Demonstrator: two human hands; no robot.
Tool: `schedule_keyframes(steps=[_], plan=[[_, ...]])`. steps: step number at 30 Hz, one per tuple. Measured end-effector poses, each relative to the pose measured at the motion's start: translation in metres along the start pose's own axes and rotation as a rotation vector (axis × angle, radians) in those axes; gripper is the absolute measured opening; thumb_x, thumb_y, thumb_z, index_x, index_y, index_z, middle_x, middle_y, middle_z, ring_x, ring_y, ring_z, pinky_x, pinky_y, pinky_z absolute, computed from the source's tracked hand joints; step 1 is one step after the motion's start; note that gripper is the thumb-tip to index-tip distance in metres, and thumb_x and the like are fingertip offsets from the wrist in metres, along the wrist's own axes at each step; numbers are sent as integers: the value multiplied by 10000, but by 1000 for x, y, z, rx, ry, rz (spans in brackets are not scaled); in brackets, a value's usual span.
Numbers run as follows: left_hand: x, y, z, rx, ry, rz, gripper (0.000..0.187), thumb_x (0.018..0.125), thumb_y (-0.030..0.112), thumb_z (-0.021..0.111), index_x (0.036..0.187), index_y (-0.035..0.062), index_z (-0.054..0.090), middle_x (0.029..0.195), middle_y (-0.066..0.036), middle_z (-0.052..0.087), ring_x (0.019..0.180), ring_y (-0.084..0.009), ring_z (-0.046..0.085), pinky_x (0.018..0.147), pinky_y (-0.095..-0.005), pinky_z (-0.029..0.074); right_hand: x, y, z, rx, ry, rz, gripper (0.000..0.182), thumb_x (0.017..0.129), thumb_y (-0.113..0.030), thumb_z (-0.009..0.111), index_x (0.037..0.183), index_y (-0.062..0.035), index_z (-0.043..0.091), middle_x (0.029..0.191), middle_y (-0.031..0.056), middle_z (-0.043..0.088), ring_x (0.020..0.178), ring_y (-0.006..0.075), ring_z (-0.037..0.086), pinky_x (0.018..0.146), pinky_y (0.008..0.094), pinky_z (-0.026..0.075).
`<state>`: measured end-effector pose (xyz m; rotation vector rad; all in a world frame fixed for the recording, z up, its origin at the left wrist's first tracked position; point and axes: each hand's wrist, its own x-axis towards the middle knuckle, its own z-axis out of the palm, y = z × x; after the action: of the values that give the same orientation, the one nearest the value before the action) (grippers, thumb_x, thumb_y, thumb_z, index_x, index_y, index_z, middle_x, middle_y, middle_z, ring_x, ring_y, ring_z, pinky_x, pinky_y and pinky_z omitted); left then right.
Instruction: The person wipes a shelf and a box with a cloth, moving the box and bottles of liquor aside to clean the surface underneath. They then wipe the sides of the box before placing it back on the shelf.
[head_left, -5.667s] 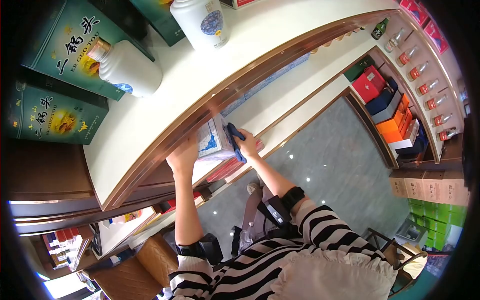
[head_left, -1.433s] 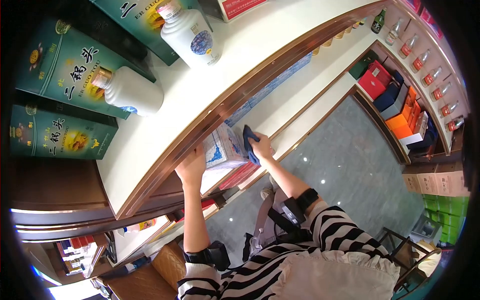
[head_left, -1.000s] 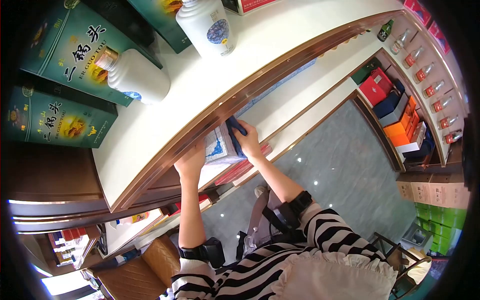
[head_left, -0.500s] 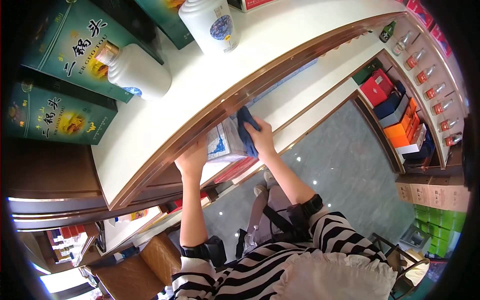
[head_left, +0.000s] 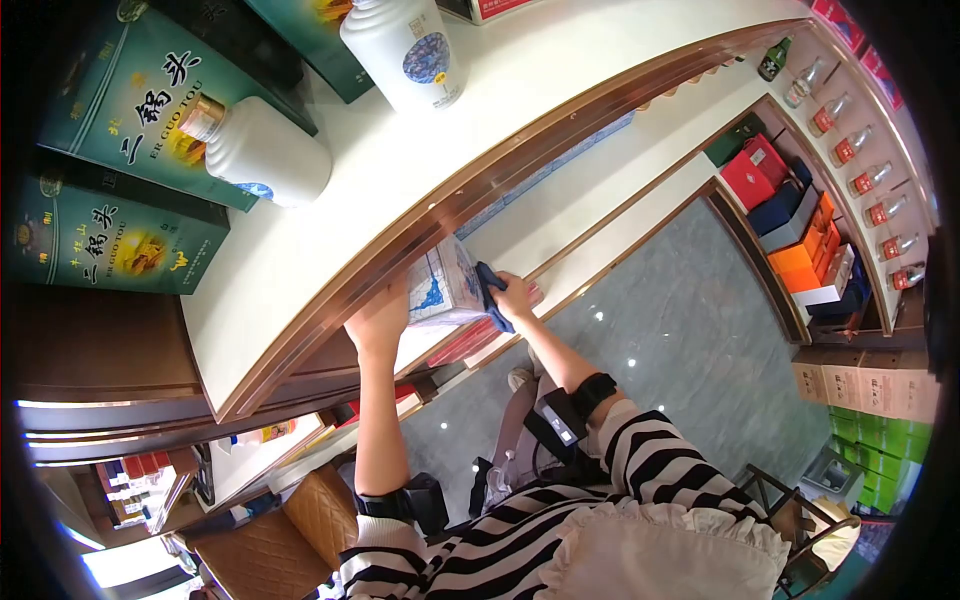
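Observation:
A white box with blue patterns (head_left: 440, 288) sits just under the overhanging edge of the upper shelf. My left hand (head_left: 378, 320) grips its left side, the fingers partly hidden by the shelf's brown trim. At the box's right side, my right hand (head_left: 513, 297) is closed on a dark blue cloth (head_left: 492, 298), which touches the box or lies very close to it. Above, the white upper shelf (head_left: 400, 160) carries a white bottle with a gold cap (head_left: 268, 152) and a second white bottle (head_left: 405, 55).
Green liquor boxes (head_left: 120, 235) stand at the upper left. A lower white counter (head_left: 600, 190) holds more blue-patterned boxes (head_left: 560, 165) behind the trim. Small bottles (head_left: 852, 145) line a shelf at right, above red and orange boxes (head_left: 815, 245). A brown chair (head_left: 260, 530) is lower left.
My right hand and the cloth have moved slightly down along the box's right side, and the right forearm has drawn nearer my body. My left hand still grips the box.

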<state>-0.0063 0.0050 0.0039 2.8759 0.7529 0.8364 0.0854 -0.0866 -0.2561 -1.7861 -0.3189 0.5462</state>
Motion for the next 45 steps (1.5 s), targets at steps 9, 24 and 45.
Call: schedule_keyframes(steps=[9,24,45], plan=[[-4,-4,5,154,56,69,193,738,185,515,895,109,598,847,-85,574,807,-269,538,720,-387,424,-32,-158,-59,381,89,-226,173,755,-56,547,904,32,558,752,77,597,649,104,532,611,236,430],[2,1,3,215,68,114,138,727,149,496,795,80,594,764,-91,573,729,-271,548,619,-387,441,-11,-25,-13,-35,-36,7,219,678,-121,546,876,-41,596,758,198,584,739,325,580,664,377,445],[-3,-11,11,467,118,296,187,712,156,493,855,93,595,817,-104,567,763,-275,541,662,-404,434,-26,-101,-19,232,88,-134,217,726,-56,516,923,5,581,679,99,596,619,125,552,582,251,424]])
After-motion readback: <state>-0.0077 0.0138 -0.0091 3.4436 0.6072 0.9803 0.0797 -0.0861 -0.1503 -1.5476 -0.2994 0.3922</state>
